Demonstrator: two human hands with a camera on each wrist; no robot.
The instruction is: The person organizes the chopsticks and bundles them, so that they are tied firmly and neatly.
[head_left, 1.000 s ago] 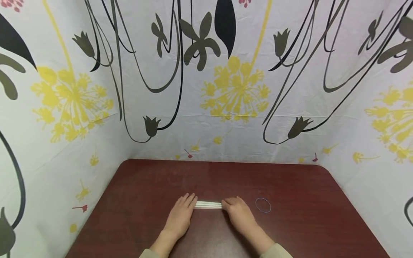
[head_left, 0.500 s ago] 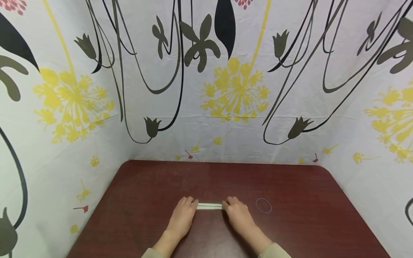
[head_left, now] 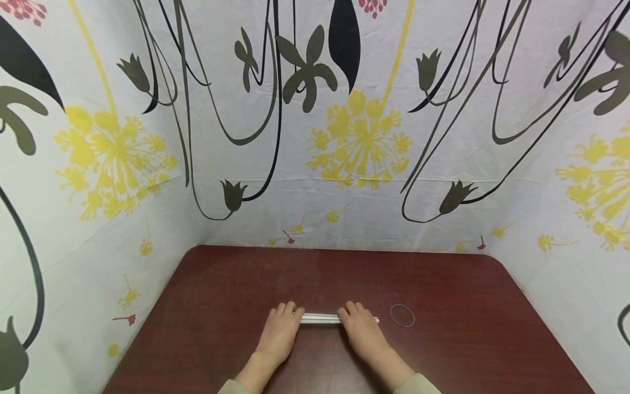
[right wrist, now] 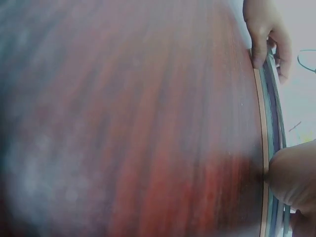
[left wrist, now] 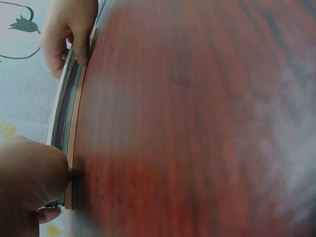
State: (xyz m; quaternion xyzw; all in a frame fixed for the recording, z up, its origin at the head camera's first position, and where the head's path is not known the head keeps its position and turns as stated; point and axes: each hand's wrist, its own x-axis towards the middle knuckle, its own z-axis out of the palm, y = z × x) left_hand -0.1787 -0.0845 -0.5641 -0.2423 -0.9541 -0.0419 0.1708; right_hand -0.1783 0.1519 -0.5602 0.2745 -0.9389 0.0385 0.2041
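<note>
Two hands (head_left: 278,331) (head_left: 363,330) palm-down around sticks (head_left: 320,318)

The sticks (head_left: 320,318) are showing white in the head view, and tan, green and dark purple in the wrist views. The counter (head_left: 256,279) is displaying reddish brown with darker grain. The loop (head_left: 413,316) is looking blue-grey, the sleeves (head_left: 417,384) khaki; the white cloth (head_left: 295,164) is carrying yellow flower heads (head_left: 364,137), olive-grey tulips (head_left: 233,196) and black leaves (head_left: 344,44).
</note>
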